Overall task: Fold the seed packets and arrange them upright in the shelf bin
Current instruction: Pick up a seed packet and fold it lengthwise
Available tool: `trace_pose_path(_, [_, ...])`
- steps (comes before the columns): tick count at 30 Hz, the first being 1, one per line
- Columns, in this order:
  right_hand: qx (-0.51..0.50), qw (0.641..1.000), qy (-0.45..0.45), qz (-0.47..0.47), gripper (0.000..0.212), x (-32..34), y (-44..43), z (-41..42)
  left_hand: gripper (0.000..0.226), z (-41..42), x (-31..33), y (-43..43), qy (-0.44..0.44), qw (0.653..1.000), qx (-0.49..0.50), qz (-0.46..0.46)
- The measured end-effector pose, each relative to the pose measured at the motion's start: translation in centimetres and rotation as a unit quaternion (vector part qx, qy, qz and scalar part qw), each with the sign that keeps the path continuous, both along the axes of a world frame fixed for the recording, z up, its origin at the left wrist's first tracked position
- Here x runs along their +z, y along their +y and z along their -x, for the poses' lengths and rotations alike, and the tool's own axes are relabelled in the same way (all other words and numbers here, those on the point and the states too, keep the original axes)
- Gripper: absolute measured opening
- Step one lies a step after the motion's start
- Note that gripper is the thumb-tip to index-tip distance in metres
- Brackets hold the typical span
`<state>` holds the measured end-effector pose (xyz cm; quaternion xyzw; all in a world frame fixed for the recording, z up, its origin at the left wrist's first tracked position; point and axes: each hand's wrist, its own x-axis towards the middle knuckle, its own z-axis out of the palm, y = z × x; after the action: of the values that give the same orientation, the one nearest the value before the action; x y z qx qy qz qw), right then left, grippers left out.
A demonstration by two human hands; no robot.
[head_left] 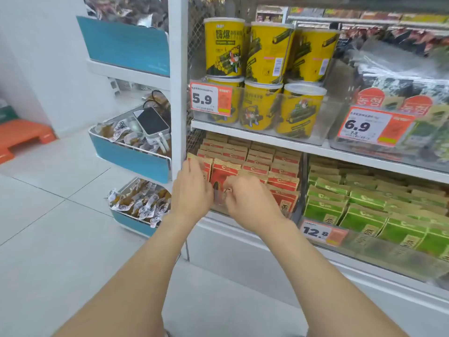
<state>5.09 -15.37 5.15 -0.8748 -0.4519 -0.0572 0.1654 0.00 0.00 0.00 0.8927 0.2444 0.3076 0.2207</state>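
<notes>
Both arms are stretched toward the shelf bin (298, 203). The front red seed packet (222, 175) is pinched by the curled right hand (247, 203); the left hand (192, 189) grip cannot be told.

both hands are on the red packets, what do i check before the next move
1. Left hand and right hand at the red packets: ok.
2. Front packet upright: ok.
3. Right hand's grip on front packet, fingers curled at it: ok.
4. Left hand's grip: blurred, cannot tell.
5. Front packet's fold: hidden by hands, cannot tell.
6. Green packets kept apart from red: ok.
</notes>
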Motion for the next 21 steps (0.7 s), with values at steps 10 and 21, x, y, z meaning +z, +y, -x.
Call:
trace_pose_path(10, [-0.065, 0.995, -0.030, -0.066, 0.023, -0.1, 3.7, -2.5, 0.064, -4.2, -1.8, 2.2, 0.102, 0.985, 0.038, -0.131])
trace_pose_path(21, [-0.077, 0.986, -0.002, -0.150, 0.029, -0.7, 3.5, -3.0, 0.033, -2.1, 0.7, 1.8, -0.040, 0.987, 0.079, -0.134])
